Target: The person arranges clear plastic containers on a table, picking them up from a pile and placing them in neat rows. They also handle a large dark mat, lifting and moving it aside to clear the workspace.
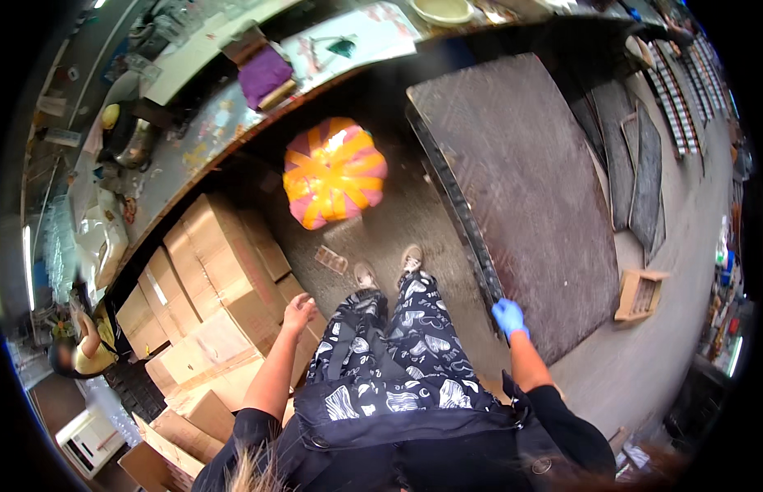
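Observation:
My left hand (300, 313) is bare and hangs beside a stack of cardboard boxes (221, 266), fingers loosely bent and slightly apart, holding nothing visible. A blue glove covers my right hand (509, 317), which is closed on the near left edge of a large dark-topped table (529, 189). The tabletop is brown-grey and scuffed, with a black rim along its left side. Ahead of my feet stands a round stool (335, 172), its seat wrapped in shiny orange and pink strips.
A long workbench (209, 135) runs across the far left, carrying a purple cloth (265, 76). A small open wooden box (640, 295) and dark planks (644, 176) lie right of the table. Near my shoes is a flat brown piece (331, 260). Another person (93, 353) is at far left.

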Motion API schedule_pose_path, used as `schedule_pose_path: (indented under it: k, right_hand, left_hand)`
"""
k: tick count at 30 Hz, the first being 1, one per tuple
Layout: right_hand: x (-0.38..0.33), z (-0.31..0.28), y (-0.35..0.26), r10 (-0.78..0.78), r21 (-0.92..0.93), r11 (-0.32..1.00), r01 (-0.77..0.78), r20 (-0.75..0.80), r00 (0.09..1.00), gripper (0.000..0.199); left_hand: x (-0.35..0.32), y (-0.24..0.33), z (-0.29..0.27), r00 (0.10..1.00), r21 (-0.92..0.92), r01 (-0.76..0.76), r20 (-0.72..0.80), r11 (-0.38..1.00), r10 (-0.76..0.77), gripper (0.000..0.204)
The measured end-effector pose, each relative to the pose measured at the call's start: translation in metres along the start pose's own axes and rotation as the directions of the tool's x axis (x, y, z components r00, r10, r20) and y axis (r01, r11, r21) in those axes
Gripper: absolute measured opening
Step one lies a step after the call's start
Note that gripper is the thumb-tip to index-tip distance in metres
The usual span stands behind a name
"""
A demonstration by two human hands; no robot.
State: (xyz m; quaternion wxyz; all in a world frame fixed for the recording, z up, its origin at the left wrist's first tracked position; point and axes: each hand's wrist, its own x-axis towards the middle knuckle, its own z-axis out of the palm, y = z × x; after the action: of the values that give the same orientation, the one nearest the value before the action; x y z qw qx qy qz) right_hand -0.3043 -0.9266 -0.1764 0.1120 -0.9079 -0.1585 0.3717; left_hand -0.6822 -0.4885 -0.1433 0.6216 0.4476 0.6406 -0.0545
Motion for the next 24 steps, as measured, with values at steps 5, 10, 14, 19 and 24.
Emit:
schedule_pose_path:
  k: [5, 10, 14, 19, 24]
  right_hand:
    - [0.039, 0.068, -0.005, -0.144, -0.133, 0.963, 0.235, 0.484, 0.863, 0.042]
    - [0.139, 0.011, -0.146, -0.143, -0.010, 0.987, 0.160, 0.386, 0.911, 0.040]
    - [0.230, -0.048, -0.263, -0.263, 0.223, 0.946, 0.236, 0.097, 0.960, 0.038]
    - [0.282, -0.097, -0.413, -0.452, 0.317, 0.835, 0.449, -0.068, 0.889, 0.032]
    - [0.292, -0.116, -0.626, -0.651, 0.465, 0.547, 0.696, -0.287, 0.703, 0.029]
  left_hand:
    - [0.039, 0.030, -0.028, 0.998, -0.010, -0.041, -0.044, 0.999, 0.040, 0.048]
    - [0.029, 0.074, -0.056, 0.986, -0.083, -0.059, -0.162, 0.995, 0.045, 0.043]
    - [0.056, 0.118, -0.098, 0.923, -0.128, -0.299, -0.289, 0.946, 0.253, 0.037]
    - [0.110, 0.268, -0.197, 0.627, -0.098, -0.710, -0.539, 0.697, 0.563, 0.024]
    - [0.193, 0.494, -0.333, 0.337, 0.152, -0.839, -0.610, 0.523, 0.717, 0.027]
